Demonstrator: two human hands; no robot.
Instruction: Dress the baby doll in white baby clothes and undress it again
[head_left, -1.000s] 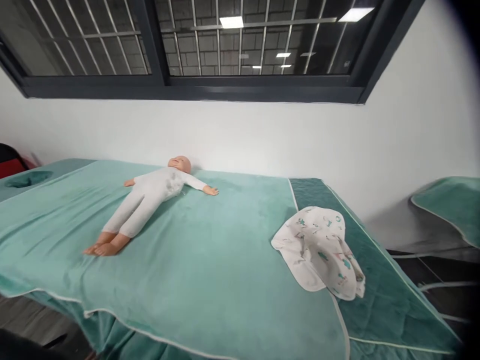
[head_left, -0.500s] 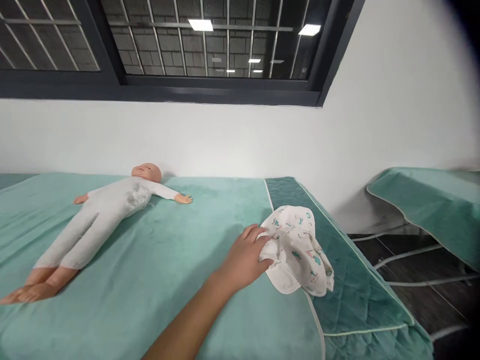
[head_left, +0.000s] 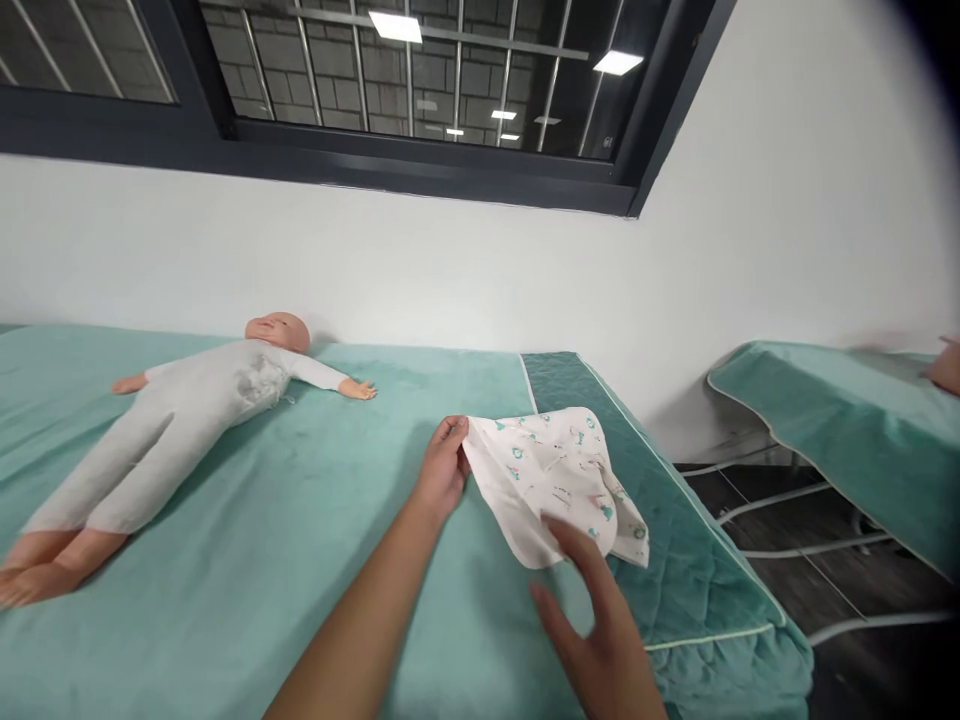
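Note:
A white cloth [head_left: 551, 470] printed with small green figures, perhaps a bib or baby garment, lies partly folded near the bed's right end. My left hand [head_left: 445, 465] pinches its upper left corner and lifts it a little off the sheet. Over the cloth's lower edge, my right hand [head_left: 596, 620] hovers with thumb and fingers apart, somewhat blurred; it holds nothing. To the left, a baby doll [head_left: 191, 415] in a white suit lies on its back with its arms spread.
A green sheet [head_left: 315, 600] covers the bed, with a quilted darker mattress [head_left: 697, 570] at its right end. Behind stand a white wall [head_left: 420, 270] and a barred window [head_left: 420, 80]. Another green-covered bed [head_left: 847, 440] on metal legs is at the right.
My left hand has moved left and taken the cloth's corner, pulling it out flatter. My right hand has come into view from below. The view has shifted slightly to the right.

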